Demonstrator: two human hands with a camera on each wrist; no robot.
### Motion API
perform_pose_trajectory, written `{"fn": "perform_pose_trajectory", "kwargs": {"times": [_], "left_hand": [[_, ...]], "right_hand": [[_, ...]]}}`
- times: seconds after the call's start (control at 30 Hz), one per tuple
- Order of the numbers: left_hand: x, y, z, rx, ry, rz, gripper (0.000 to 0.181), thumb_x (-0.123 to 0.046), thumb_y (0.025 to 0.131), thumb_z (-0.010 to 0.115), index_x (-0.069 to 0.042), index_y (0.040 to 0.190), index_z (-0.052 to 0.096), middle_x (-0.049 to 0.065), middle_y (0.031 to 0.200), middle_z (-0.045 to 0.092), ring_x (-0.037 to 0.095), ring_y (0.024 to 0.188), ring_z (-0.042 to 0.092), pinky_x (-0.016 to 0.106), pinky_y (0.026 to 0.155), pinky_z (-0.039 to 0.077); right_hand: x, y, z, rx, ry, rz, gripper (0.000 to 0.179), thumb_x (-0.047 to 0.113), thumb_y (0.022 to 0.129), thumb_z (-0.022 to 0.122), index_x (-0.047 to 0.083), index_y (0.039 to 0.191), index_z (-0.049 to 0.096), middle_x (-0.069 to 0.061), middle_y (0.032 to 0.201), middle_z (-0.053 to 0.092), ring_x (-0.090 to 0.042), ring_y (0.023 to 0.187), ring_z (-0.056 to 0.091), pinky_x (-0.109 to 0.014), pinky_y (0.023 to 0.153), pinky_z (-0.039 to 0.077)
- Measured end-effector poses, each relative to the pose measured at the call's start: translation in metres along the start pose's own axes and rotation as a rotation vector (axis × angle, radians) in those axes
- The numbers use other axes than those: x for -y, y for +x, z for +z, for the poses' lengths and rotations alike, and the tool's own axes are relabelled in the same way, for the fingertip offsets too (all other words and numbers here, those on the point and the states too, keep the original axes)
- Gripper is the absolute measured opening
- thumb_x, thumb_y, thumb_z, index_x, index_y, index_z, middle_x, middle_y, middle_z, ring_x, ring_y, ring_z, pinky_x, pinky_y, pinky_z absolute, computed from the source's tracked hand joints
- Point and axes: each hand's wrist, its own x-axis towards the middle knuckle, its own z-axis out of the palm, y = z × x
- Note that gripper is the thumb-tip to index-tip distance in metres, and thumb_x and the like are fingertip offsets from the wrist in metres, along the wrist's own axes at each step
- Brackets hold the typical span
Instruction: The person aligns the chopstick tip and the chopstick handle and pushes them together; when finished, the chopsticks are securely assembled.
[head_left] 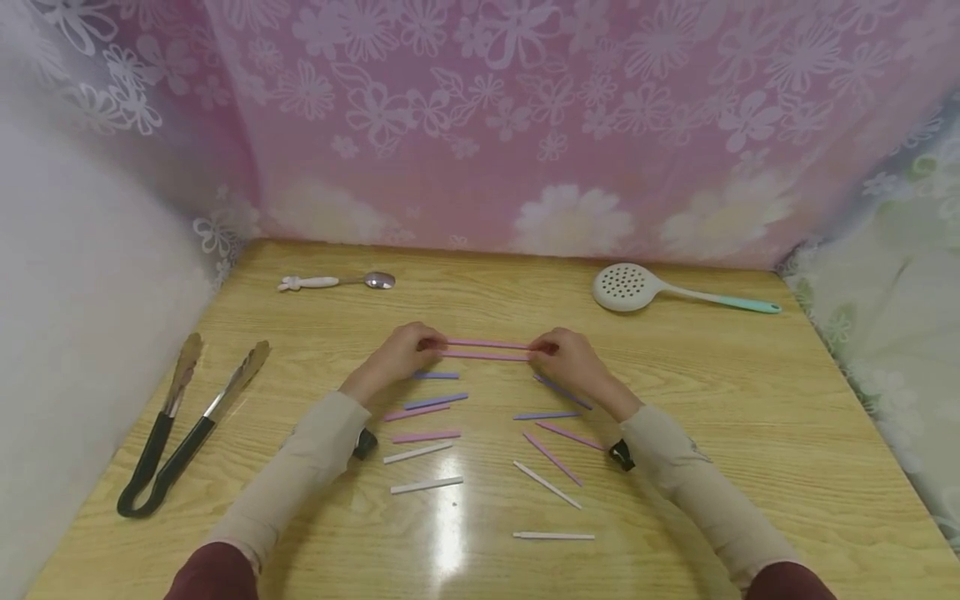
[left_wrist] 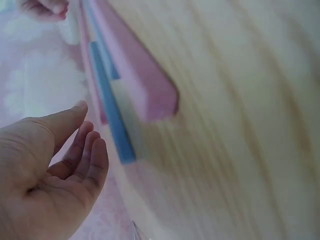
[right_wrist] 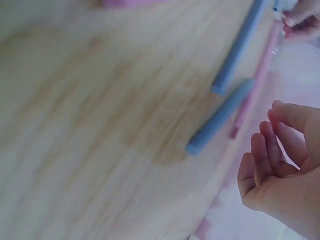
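Two long pink sticks [head_left: 487,342] lie parallel, crossways on the wooden table. At their left end is my left hand [head_left: 405,354], at the right end my right hand [head_left: 573,360]. In the left wrist view, the left thumb and loosely bent fingers [left_wrist: 95,157] stand apart beside a pink stick's end, with nothing between them. The right wrist view shows relaxed, slightly curved fingers [right_wrist: 262,155], likewise holding nothing, near a pink stick [right_wrist: 240,120]. Blue sticks [head_left: 437,402] lie just below the left hand, and more blue sticks [head_left: 547,415] below the right.
Shorter pink sticks [head_left: 426,437] and white sticks [head_left: 427,486] lie in two columns between my forearms. Black-handled tongs [head_left: 157,458] rest open at far left. A spoon [head_left: 322,282] lies at back left, a perforated skimmer [head_left: 626,287] at back right. A floral curtain [head_left: 480,167] hangs behind.
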Motion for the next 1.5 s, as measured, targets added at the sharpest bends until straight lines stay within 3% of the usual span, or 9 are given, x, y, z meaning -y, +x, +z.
{"fn": "perform_pose_trajectory", "kwargs": {"times": [0.2, 0.53, 0.67, 0.93, 1.17, 1.5], "left_hand": [[0.005, -0.016, -0.006, -0.045, -0.033, -0.016, 0.024, -0.009, 0.094, 0.059, 0.002, 0.115, 0.065, 0.014, 0.105, 0.066, 0.025, 0.096, 0.060, 0.039, 0.087, 0.050], [0.014, -0.038, -0.002, 0.013, -0.202, -0.086, 0.028, -0.019, 0.095, 0.059, -0.004, 0.118, 0.066, 0.012, 0.118, 0.065, 0.028, 0.113, 0.058, 0.043, 0.099, 0.045], [0.019, -0.037, 0.000, 0.025, -0.220, -0.073, 0.029, -0.021, 0.095, 0.060, -0.005, 0.118, 0.066, 0.011, 0.119, 0.065, 0.028, 0.114, 0.057, 0.043, 0.100, 0.044], [0.022, -0.036, 0.003, 0.062, -0.229, -0.034, 0.027, -0.016, 0.094, 0.061, -0.004, 0.118, 0.065, 0.009, 0.116, 0.065, 0.024, 0.107, 0.057, 0.039, 0.094, 0.047], [0.020, -0.036, 0.005, 0.082, -0.160, 0.029, 0.026, -0.009, 0.093, 0.060, -0.001, 0.117, 0.065, 0.011, 0.110, 0.062, 0.022, 0.100, 0.055, 0.033, 0.086, 0.047], [0.013, -0.035, 0.006, 0.070, -0.120, 0.059, 0.022, -0.004, 0.093, 0.059, 0.001, 0.112, 0.067, 0.013, 0.106, 0.062, 0.018, 0.087, 0.050, 0.027, 0.074, 0.043]], "right_hand": [[-0.002, -0.017, -0.012, -0.026, 0.032, 0.078, 0.022, 0.021, 0.090, 0.066, 0.002, 0.101, 0.071, -0.012, 0.098, 0.066, -0.025, 0.087, 0.061, -0.040, 0.077, 0.051], [-0.010, -0.040, -0.014, 0.056, 0.106, 0.160, 0.028, 0.023, 0.092, 0.065, 0.002, 0.109, 0.068, -0.010, 0.099, 0.066, -0.023, 0.090, 0.059, -0.037, 0.080, 0.050], [-0.012, -0.043, -0.012, 0.092, 0.117, 0.181, 0.029, 0.023, 0.092, 0.065, 0.001, 0.111, 0.066, -0.011, 0.102, 0.066, -0.024, 0.093, 0.059, -0.038, 0.082, 0.050], [-0.017, -0.042, -0.011, 0.130, 0.099, 0.134, 0.028, 0.018, 0.090, 0.066, -0.003, 0.110, 0.066, -0.012, 0.100, 0.067, -0.022, 0.090, 0.060, -0.034, 0.079, 0.049], [-0.021, -0.040, -0.009, 0.139, 0.072, 0.100, 0.023, 0.011, 0.088, 0.068, -0.003, 0.105, 0.067, -0.006, 0.085, 0.061, -0.016, 0.076, 0.052, -0.025, 0.067, 0.045], [-0.022, -0.041, -0.008, 0.140, 0.057, 0.101, 0.015, 0.008, 0.089, 0.066, -0.001, 0.099, 0.069, -0.003, 0.078, 0.058, -0.015, 0.070, 0.048, -0.023, 0.062, 0.041]]}}
